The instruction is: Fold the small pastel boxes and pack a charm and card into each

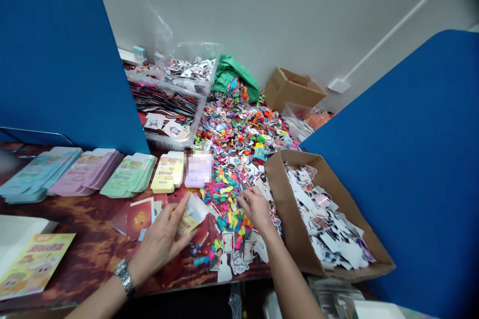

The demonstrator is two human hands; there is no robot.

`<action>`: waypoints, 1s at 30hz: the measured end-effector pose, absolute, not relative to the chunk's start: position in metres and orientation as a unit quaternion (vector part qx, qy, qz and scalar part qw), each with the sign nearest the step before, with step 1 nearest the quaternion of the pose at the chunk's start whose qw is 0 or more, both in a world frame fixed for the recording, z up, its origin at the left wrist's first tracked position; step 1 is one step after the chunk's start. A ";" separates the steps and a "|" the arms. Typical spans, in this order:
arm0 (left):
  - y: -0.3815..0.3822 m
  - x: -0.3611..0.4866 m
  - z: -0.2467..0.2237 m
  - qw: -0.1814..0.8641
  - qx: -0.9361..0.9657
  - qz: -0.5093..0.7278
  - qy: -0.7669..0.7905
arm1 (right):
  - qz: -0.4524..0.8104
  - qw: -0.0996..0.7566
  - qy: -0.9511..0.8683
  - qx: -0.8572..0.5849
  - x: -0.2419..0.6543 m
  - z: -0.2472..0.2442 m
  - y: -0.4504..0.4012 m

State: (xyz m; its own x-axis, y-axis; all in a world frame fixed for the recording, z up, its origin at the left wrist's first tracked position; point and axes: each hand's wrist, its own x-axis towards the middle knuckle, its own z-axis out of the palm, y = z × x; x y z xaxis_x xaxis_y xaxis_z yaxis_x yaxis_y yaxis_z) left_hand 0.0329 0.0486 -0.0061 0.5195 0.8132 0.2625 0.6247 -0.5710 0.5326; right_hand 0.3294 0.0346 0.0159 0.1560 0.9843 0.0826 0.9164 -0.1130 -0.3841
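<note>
My left hand point(162, 239), with a metal watch on its wrist, holds a small yellow paper packet point(190, 217) whose white open end faces up and right. To its right, my right hand point(256, 207) has its fingers pinched together just over a pile of bright balloon-like pieces point(228, 192). Whatever is between those fingertips is too small to make out. Cut-out stickers point(224, 266) lie below the pile near the table edge. Red cards point(139, 218) lie left of the packet.
Stacks of blue, purple, green point(127, 177) and yellow packets line the left. A cardboard box point(279, 179) of paper cut-outs stands right. Behind are a clear bin point(192, 132), mixed trinkets point(243, 124) and a small carton point(290, 92). Blue partitions point(422, 159) flank the table.
</note>
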 end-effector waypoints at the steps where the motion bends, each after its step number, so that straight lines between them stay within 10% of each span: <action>1: 0.049 0.034 -0.006 0.193 0.846 0.253 0.428 | 0.099 0.206 -0.651 -0.724 0.328 0.024 0.033; 9: 0.048 0.061 -0.010 0.177 0.829 0.256 0.464 | 0.206 0.423 -0.610 -0.638 0.260 0.067 0.032; 23: 0.048 0.054 -0.018 0.158 0.835 0.292 0.439 | 0.113 0.260 -0.807 -0.518 0.231 0.048 0.027; 30: 0.056 0.043 -0.030 0.202 0.819 0.291 0.452 | 0.246 0.345 -0.689 -0.588 0.289 0.037 0.074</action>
State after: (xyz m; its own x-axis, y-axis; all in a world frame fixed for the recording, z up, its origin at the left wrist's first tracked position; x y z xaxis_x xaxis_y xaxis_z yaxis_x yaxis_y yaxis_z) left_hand 0.0429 0.0555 -0.0301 0.4229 0.8572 0.2939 0.6216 -0.5104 0.5943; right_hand 0.2889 0.0738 0.0373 -0.0710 0.9799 0.1866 0.6412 0.1881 -0.7440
